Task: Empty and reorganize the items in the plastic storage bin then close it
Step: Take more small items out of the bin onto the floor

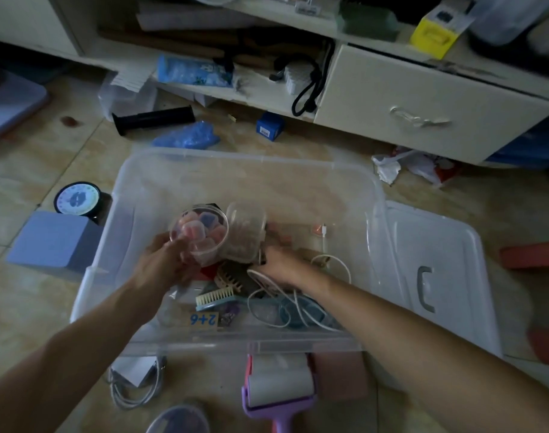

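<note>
The left hand [170, 260] grips a clear cup [201, 234] (light, slippery, crushable; hold its wall loosely) above the bin [251, 164], near its front edge. The right hand [282, 264] reaches among the contents; its grip is unclear.

Both bare forearms are extended forward and downward, converging toward the middle. The left hand [165, 260] is curled closed, fingers wrapped in a grasp. The right hand [279, 264] is lowered palm down, its fingertips hidden from view.
</note>
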Available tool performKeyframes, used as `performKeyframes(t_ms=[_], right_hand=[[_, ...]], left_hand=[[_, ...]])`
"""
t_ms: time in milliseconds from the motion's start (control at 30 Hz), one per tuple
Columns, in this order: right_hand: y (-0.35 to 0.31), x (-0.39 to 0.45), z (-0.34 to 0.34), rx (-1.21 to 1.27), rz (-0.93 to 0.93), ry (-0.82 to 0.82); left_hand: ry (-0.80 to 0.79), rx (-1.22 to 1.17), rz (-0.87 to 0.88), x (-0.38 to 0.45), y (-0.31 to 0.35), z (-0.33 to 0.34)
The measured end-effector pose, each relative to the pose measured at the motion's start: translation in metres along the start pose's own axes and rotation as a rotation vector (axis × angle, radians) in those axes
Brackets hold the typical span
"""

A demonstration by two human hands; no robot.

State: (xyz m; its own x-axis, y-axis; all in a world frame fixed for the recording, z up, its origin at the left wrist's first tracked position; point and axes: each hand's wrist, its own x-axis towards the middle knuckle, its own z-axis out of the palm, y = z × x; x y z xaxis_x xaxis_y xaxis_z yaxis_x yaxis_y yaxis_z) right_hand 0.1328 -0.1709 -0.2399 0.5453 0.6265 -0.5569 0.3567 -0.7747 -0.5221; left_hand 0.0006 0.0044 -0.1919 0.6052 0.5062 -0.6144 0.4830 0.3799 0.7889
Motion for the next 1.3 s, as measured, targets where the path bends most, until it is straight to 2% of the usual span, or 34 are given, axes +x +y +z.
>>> performKeyframes(t_ms=[67,133,167,200,233,267,300,333,400,467,667,867,967,1133,1200,1300], right_hand=[[0.007,-0.006,-0.020,-0.020,0.088,-0.220],[0.010,-0.010,-0.049,0.243,0.222,-0.381],[0.017,-0.006,-0.060,0.372,0.253,-0.313],[0.024,-0.002,-0.071,0.455,0.293,-0.160],[0.035,0.006,-0.079,0.411,0.340,0.062],[0.049,0.013,-0.083,0.225,0.361,0.289],[0.062,0.017,-0.082,-0.019,0.349,0.441],[0.073,0.019,-0.077,-0.200,0.319,0.497],[0.085,0.022,-0.062,-0.372,0.273,0.406],[0.090,0.028,-0.046,-0.444,0.249,0.349],[0.081,0.042,-0.027,-0.521,0.183,0.407],[0.080,0.043,-0.022,-0.553,0.377,0.428],[0.080,0.041,-0.024,-0.577,0.412,0.463],[0.077,0.047,-0.020,-0.322,0.076,0.580],[0.071,0.050,-0.018,-0.300,-0.022,0.530],[0.065,0.047,-0.015,-0.289,-0.072,0.372]], left_hand=[[0.007,0.006,0.009,0.000,-0.001,0.001],[0.000,0.020,0.042,-0.002,0.000,0.002],[0.004,0.023,0.046,-0.003,0.001,0.002],[0.012,0.022,0.047,-0.003,0.001,0.001],[0.020,0.019,0.047,-0.003,0.002,0.001],[0.027,0.013,0.048,-0.002,0.002,0.001],[0.028,0.013,0.052,-0.003,0.002,0.001],[0.025,0.016,0.056,-0.003,0.002,0.001],[0.013,0.017,0.055,-0.004,0.002,0.001],[-0.007,0.013,0.057,-0.006,0.002,0.002],[-0.030,-0.002,0.066,-0.008,0.003,0.005],[-0.050,-0.050,0.063,-0.012,0.005,0.007],[-0.066,-0.046,0.062,-0.013,0.005,0.007],[-0.073,-0.027,0.085,-0.014,0.005,0.006],[-0.077,-0.007,0.092,-0.013,0.004,0.005],[-0.092,-0.002,0.091,-0.014,0.004,0.005]])
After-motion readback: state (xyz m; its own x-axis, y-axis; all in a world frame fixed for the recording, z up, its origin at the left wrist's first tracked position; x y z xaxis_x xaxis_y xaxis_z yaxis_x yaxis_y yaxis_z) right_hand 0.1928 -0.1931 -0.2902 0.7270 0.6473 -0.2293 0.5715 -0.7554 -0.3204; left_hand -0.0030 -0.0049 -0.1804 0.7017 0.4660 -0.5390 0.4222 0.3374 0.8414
